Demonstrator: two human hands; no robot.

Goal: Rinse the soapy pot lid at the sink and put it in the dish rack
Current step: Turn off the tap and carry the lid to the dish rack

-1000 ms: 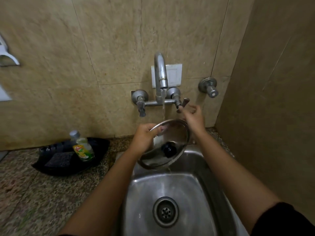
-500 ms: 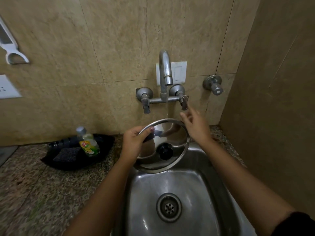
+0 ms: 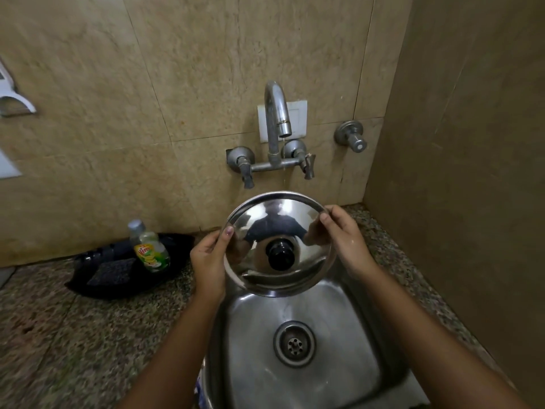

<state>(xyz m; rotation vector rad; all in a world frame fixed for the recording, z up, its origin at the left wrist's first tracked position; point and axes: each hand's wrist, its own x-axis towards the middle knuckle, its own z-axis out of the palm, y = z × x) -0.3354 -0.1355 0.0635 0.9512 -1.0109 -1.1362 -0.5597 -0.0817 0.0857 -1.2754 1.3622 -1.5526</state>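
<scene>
Sink [image 3: 339, 376]: steel basin directly below both hands, drain [image 3: 294, 343] nearer the camera than the hands, basin otherwise bare.

Left hand [image 3: 208, 261]: clamped on the left edge of the pot lid [image 3: 295, 228], thumb over the rim on the face toward the camera, fingers behind, out of sight.

Right hand [image 3: 343, 239]: clamped on the lid's upper-right edge, fingertips curled over the rim.

The lid sits between the two hands, held up over the back part of the sink, tilted so its top face and black knob [image 3: 279, 255] point at the camera. Surface is shiny and mirror-like; can't tell if any soap is left on it.

Left of the left hand, on the speckled counter [image 3: 73, 335]: black tray [image 3: 97, 287] with a dark scrub pad [image 3: 110, 271] and a dish soap bottle [image 3: 149, 246] standing in it. Apart from the hand.

Beyond the lid, on the tiled wall: tap [image 3: 275, 119], spout just above the lid's far rim, only drips falling from it. Two tap handles either side, a separate valve [image 3: 352, 137] further right. Nothing between tap and lid.

Side wall close on the right of the right hand. Dish rack not in view.
</scene>
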